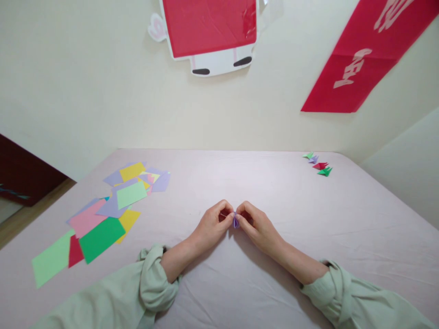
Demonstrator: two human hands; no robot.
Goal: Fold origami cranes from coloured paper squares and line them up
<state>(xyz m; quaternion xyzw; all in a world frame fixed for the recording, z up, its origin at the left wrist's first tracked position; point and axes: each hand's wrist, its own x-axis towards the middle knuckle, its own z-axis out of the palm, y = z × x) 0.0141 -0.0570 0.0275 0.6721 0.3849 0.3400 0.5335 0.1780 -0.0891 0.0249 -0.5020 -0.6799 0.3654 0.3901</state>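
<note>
A small folded piece of purple paper (236,222) is pinched between my two hands at the middle of the table. My left hand (213,226) grips it from the left with curled fingers. From the right, my right hand (256,226) pinches the same piece, fingertips meeting the left ones. Most of the paper is hidden by the fingers. Both forearms rest on the pale pink cloth (219,183), with light green sleeves rolled up.
A loose pile of coloured paper sheets (103,214) lies at the left of the table. Several small folded paper pieces (318,163) sit at the far right. On the wall behind hang a red-and-white cut-out (209,34) and a red banner (363,55).
</note>
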